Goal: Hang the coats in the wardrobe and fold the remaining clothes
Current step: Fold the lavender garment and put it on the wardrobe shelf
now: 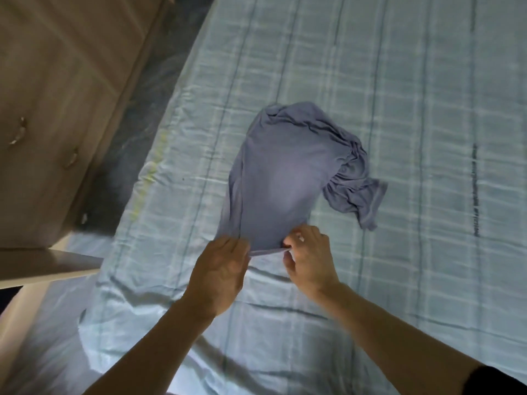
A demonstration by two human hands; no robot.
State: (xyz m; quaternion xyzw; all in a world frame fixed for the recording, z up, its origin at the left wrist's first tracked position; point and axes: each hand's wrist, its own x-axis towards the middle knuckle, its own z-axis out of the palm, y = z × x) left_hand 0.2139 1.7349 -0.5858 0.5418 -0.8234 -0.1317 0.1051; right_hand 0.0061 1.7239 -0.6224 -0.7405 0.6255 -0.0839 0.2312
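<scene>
A grey-blue T-shirt (282, 172) lies stretched out on the bed, its body fairly flat and its far end and right sleeve bunched in folds. Both hands hold its near hem. My left hand (219, 272) grips the hem's left corner, the fingers curled over the cloth edge. My right hand (309, 258) pinches the hem's right part between thumb and fingertips. The hem runs taut between the two hands, slightly lifted off the bed.
The bed is covered by a light blue checked sheet (413, 109). A beige wardrobe (62, 89) with metal handles stands at the left, a dark strip of floor between it and the bed. A pale ledge (51, 266) juts out at the left edge.
</scene>
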